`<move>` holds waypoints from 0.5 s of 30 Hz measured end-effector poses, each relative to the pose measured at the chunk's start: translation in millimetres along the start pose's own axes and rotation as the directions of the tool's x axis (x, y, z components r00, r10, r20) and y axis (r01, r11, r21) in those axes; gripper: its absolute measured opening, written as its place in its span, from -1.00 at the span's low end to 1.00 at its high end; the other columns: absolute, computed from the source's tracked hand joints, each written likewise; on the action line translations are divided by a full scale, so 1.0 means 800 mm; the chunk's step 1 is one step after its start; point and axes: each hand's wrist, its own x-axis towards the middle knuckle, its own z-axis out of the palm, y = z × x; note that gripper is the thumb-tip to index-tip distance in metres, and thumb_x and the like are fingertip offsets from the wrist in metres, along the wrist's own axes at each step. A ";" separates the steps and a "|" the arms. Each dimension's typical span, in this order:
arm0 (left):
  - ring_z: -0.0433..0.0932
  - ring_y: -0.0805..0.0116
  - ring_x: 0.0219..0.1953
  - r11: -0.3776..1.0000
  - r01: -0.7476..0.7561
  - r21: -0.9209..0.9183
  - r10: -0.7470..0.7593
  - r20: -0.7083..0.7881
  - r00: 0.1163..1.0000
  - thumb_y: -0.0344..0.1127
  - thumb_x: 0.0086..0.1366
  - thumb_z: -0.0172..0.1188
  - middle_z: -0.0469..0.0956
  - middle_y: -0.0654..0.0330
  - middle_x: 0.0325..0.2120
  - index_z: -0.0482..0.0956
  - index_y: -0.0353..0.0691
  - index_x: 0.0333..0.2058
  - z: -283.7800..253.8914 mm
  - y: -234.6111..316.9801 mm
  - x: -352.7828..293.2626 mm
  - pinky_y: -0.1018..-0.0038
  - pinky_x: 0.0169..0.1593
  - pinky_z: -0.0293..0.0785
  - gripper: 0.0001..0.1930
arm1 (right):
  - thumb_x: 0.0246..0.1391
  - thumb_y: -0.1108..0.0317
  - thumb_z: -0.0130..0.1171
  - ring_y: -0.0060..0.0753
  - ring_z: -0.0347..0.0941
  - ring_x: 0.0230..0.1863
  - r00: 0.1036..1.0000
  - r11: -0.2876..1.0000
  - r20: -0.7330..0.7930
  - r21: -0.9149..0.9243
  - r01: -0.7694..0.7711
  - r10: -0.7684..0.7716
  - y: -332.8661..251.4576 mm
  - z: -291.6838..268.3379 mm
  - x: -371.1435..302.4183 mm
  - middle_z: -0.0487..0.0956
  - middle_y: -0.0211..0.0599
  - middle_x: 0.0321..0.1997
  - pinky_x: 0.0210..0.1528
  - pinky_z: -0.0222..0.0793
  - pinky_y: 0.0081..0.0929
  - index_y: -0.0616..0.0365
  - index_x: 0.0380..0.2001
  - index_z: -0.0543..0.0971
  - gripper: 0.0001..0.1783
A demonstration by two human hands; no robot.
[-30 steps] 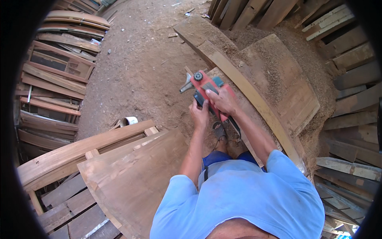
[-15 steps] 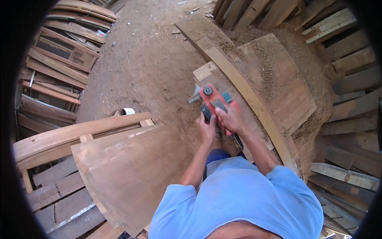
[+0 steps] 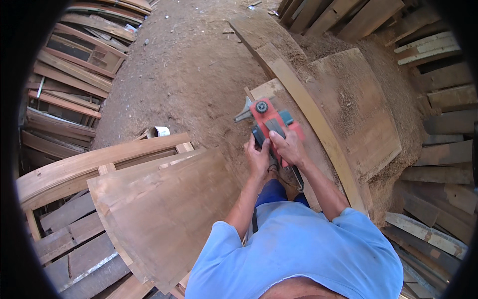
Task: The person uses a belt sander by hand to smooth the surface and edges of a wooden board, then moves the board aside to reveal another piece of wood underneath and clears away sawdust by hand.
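In front of my body I hold a red electric hand planer (image 3: 262, 118) with a black knob and a grey metal guide at its far left. My right hand (image 3: 290, 148) is closed around its rear handle. My left hand (image 3: 257, 158) grips the dark housing on its left side, thumb up; some of its fingers are hidden. A dark cord trails from the planer's near end. Just right of the tool, apart from it, a long curved yellowish wood piece (image 3: 318, 119) stands along the edge of a wooden board.
Wide boards (image 3: 381, 152) strewn with shavings lie to the right. At the near left, a flat brown panel (image 3: 164, 214) rests against a curved wooden frame (image 3: 119, 155), with a white cup (image 3: 160, 131) behind it. Stacked timber (image 3: 74, 79) lines the left; more planks (image 3: 445, 124) line the right.
The view has shifted a little, so the curved wood and boards appear slightly farther right. Both hands keep their hold on the planer, which has turned very little.
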 end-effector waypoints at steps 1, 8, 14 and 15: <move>0.57 0.25 -0.14 0.999 -0.013 -0.043 0.013 0.008 1.000 -0.28 0.28 0.38 0.53 0.00 -0.14 0.50 -0.35 0.18 -0.003 0.003 0.025 0.33 -0.06 0.53 -0.47 | 0.25 -0.09 0.13 -0.23 0.57 -0.42 1.000 1.000 0.001 0.000 0.022 -0.022 -0.011 0.004 0.021 0.58 -0.02 -0.50 -0.30 0.45 -0.23 0.39 -0.35 0.57 -0.41; 0.64 0.43 -0.27 0.988 -0.097 -0.122 0.101 0.023 0.995 -0.38 0.30 0.32 0.71 0.09 -0.28 0.58 -0.41 0.04 -0.012 0.050 0.163 0.38 -0.19 0.58 -0.63 | 0.27 -0.18 0.07 0.00 0.58 -0.32 0.978 0.977 -0.036 -0.067 0.202 -0.205 -0.040 0.026 0.158 0.60 0.09 -0.45 -0.26 0.44 -0.14 0.38 -0.33 0.60 -0.33; 0.63 0.29 -0.23 0.991 -0.112 -0.069 0.113 0.015 0.993 -0.29 0.30 0.34 0.67 -0.01 -0.23 0.56 -0.37 0.10 -0.004 0.042 0.130 0.31 -0.13 0.56 -0.56 | 0.25 -0.20 0.08 0.10 0.65 -0.25 0.988 0.987 -0.032 -0.055 0.149 -0.151 -0.033 0.014 0.124 0.64 0.21 -0.38 -0.21 0.47 -0.07 0.42 -0.28 0.59 -0.30; 0.62 0.24 -0.22 0.993 -0.112 -0.030 0.111 -0.021 0.994 -0.27 0.29 0.35 0.64 -0.03 -0.21 0.55 -0.35 0.12 -0.014 0.022 0.116 0.29 -0.12 0.55 -0.53 | 0.26 -0.18 0.08 0.08 0.65 -0.27 0.992 0.991 -0.013 -0.036 0.128 -0.129 -0.037 0.021 0.103 0.64 0.19 -0.39 -0.22 0.47 -0.08 0.41 -0.28 0.59 -0.32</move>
